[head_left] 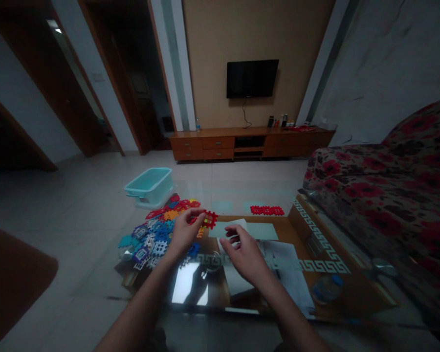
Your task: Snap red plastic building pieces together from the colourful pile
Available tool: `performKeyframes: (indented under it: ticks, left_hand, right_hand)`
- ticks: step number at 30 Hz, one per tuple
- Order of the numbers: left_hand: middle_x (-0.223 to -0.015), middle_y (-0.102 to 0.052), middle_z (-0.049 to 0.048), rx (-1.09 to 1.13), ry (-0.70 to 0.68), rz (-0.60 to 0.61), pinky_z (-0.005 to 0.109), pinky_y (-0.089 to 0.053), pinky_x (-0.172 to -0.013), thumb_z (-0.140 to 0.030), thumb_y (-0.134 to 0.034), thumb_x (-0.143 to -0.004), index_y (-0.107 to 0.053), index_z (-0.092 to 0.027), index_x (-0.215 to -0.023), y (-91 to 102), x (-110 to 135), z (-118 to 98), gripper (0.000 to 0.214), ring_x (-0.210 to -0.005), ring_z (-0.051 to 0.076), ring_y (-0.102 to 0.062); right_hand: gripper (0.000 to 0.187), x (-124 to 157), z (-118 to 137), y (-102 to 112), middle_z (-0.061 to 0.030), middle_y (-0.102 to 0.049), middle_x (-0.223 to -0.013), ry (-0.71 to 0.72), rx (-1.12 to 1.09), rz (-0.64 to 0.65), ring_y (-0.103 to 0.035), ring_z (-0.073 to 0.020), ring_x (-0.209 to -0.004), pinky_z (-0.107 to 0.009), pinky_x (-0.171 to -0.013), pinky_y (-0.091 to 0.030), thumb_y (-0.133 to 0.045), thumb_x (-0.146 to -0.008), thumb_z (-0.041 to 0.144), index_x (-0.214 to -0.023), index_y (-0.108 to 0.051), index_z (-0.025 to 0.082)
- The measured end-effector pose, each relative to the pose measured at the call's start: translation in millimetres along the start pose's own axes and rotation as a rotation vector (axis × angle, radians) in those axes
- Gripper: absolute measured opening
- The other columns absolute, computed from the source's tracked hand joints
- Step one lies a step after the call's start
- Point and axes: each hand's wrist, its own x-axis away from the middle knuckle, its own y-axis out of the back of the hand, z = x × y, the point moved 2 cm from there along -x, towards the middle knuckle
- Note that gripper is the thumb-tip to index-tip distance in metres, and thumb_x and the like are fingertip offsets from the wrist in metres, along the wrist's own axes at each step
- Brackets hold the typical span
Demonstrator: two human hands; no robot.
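Red puzzle tile (pixel 209 219) sits pinched at the fingertips of your left hand (pixel 185 232). Thumb & index are closed on its left edge, so the tile sticks out to the right of the grip, raised just above the glass table (pixel 315 234). A bit of orange/yellow shows on the tile.

Your right hand (pixel 244 250) hovers just right of & below the tile, not touching it. Its fingers are half curled, thumb toward index, over a white sheet (pixel 234 226); can't tell if anything's held there.

Just left of your left hand is a pile of coloured tiles (pixel 152 234), blue, white, purple, orange, red, at the table's left end. Further out on the tabletop, a red row of joined tiles (pixel 267 210) lies well apart from both hands. Beyond the pile is a teal tub (pixel 149 183). A floral sofa (pixel 388 181) is on the right, & a TV (pixel 252 78) hangs on the far wall above a wooden cabinet (pixel 242 143).
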Motion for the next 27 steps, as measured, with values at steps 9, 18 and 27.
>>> performKeyframes:
  ticks: [9,18,27]
  left_hand:
    - [-0.076,-0.067,0.0027,0.302,0.245,0.171,0.023,-0.046,-0.05,-0.044,-0.082,-0.066,-0.067,-0.019,-0.087,-31.1,48,9,0.036,-0.061,0.014,-0.062]
    - [-0.084,-0.072,0.0139,0.973,0.74,0.22,0.032,-0.057,-0.066,-0.032,-0.048,-0.091,-0.067,-0.009,-0.088,-35.5,57,-9,0.03,-0.072,0.021,-0.069]
    - [-0.094,-0.073,0.011,1.097,0.673,0.302,0.033,-0.053,-0.085,-0.001,-0.054,-0.057,-0.064,-0.011,-0.101,-33.7,67,-14,0.046,-0.086,0.021,-0.07]
  right_hand:
    - [0.037,2,-8,-6,-0.0049,-0.068,-0.09,-0.149,-0.517,0.114,-0.066,-0.0157,-0.067,-0.027,-0.058,-0.054,-0.07,-0.078,0.044,-0.101,-0.063,0.016]
    - [0.047,-7,-11,2,0.0017,-0.06,-0.054,-0.239,-0.567,-0.026,-0.049,-0.0102,-0.044,-0.021,-0.041,-0.035,-0.077,-0.071,0.057,-0.089,-0.068,0.014]
    - [0.047,-6,-9,-1,0.0007,-0.063,-0.058,-0.222,-0.642,-0.045,-0.05,-0.0101,-0.049,-0.021,-0.045,-0.038,-0.078,-0.073,0.056,-0.092,-0.069,0.015]
